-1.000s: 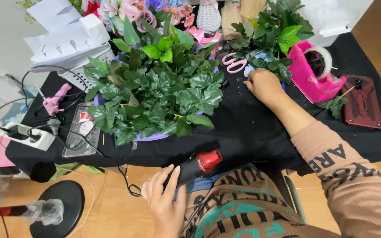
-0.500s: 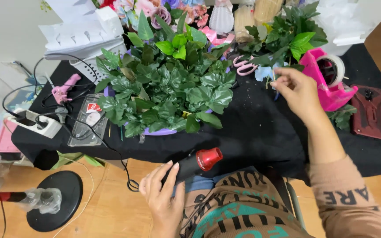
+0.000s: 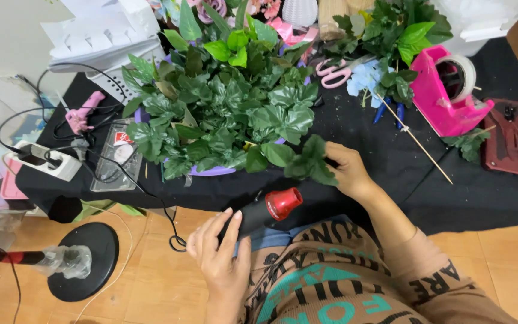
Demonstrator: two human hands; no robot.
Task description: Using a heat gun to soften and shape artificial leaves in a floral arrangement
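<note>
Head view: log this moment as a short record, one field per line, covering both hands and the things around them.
left hand: left hand grips a black heat tool with red nozzle
right hand: right hand holds a green leaf sprig
centre: leafy arrangement on the black-covered table
right side: pink tape dispenser, wooden skewer
back: pink scissors
left side: white power strip, pink glue gun

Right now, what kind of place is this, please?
Probably a home craft table for making artificial flower arrangements. A leafy arrangement fills the black-covered table, with pink scissors, a pink tape dispenser and a glue gun nearby.
</note>
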